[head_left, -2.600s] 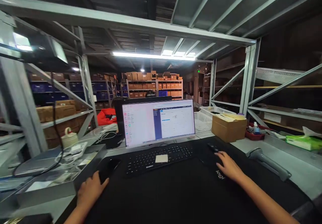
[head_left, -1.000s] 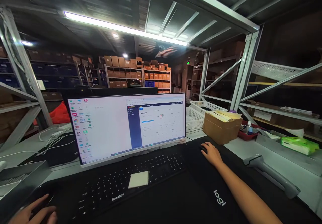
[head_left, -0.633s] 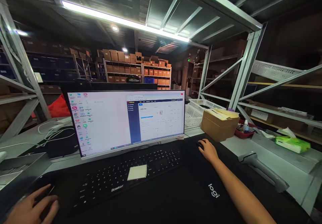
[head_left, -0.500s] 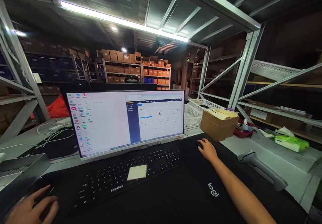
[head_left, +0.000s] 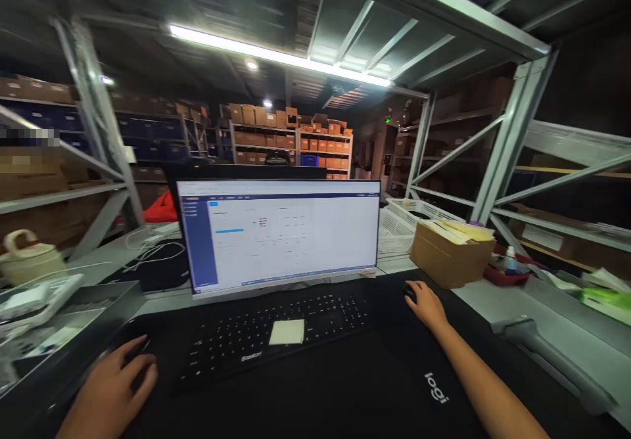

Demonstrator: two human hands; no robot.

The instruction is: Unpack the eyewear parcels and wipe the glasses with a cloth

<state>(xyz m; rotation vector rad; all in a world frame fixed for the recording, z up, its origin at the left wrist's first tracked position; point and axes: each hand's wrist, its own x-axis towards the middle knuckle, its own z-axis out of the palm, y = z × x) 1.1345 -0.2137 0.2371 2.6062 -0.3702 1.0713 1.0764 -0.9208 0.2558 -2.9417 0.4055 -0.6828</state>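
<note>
Grey desk (head_left: 474,298) is extending beyond both hands, black mat (head_left: 315,403) covering the near part. Mouse (head_left: 408,290) is sitting on the mat under the right hand (head_left: 426,306). Keyboard (head_left: 227,344) is lying on it between the right hand and the left hand (head_left: 116,380). A dark item is sitting at the left hand's fingers, too dim to identify. Scanner (head_left: 552,357) is lying right of the right hand, along the mat's edge. Monitor (head_left: 320,245) is standing beyond both hands. Past the right hand: cardboard box (head_left: 446,259), white baskets (head_left: 394,235) and red tray (head_left: 495,275) are sitting. Past the left hand: metal tray (head_left: 121,304) is sitting, white cables (head_left: 154,253) are lying farther out.
</note>
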